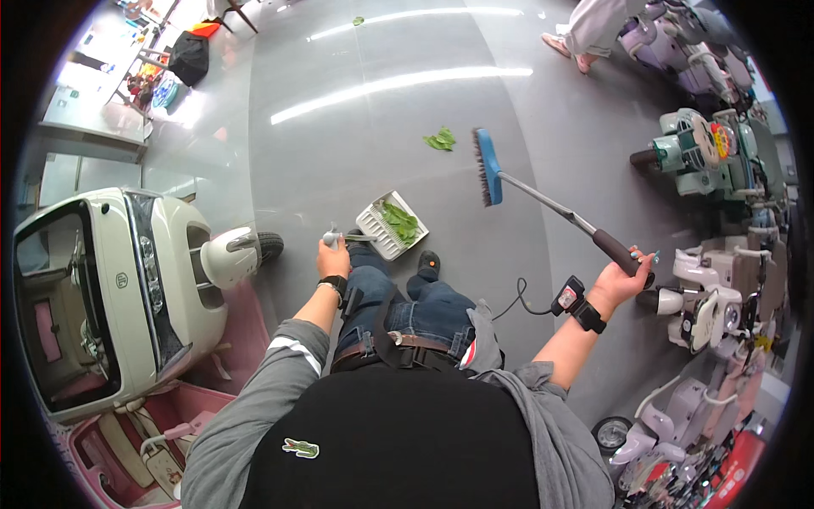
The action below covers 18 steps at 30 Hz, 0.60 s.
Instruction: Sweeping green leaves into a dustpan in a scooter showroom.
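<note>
My left hand grips the handle of a white dustpan, which is by my feet. Several green leaves lie inside the pan. Out to the right, my right hand is closed around the dark foam grip of a floor brush with a metal pole. Its blue head with dark bristles points away from me, and I cannot tell whether the bristles touch the floor. Just left of the brush head, a small cluster of green leaves lies on the grey floor.
A cream enclosed vehicle stands close on my left, with a pink one behind it. Parked scooters line the right side. A person's legs show at the far right. Another leaf lies far ahead.
</note>
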{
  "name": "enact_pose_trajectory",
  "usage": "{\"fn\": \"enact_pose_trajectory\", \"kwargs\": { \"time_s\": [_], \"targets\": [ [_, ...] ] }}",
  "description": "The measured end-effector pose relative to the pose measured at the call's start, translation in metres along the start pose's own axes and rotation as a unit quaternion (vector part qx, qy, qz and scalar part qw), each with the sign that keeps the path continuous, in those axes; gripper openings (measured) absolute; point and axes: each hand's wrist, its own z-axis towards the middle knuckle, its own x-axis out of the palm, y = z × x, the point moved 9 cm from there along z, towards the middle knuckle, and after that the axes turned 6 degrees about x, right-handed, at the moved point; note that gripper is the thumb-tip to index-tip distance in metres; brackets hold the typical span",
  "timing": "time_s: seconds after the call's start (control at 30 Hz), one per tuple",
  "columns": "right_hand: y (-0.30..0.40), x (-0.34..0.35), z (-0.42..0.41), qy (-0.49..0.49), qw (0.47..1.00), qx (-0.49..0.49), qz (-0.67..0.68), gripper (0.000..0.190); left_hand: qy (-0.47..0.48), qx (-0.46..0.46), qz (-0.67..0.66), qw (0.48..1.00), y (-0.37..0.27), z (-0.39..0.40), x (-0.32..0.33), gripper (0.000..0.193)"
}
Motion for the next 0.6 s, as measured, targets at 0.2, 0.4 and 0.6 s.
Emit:
{"fn": "enact_pose_trajectory", "kwargs": {
  "time_s": [0.2,0.4,0.6],
  "targets": [
    [0.043,-0.026,-0.009,-0.060,0.990,-0.095,-0.087,0.020,0.011,0.026,0.015,1.000,0.021,0.012,0.009,0.033],
    [0.105,-0.057,-0.025,-0.213,0.942,-0.170,-0.196,0.030,0.028,-0.014,0.018,0.999,0.024,0.020,0.005,0.038],
    [0.156,-0.138,-0.063,-0.364,0.882,-0.210,-0.215,0.037,0.040,-0.047,-0.012,0.998,0.012,0.015,-0.009,0.033]
  ]
}}
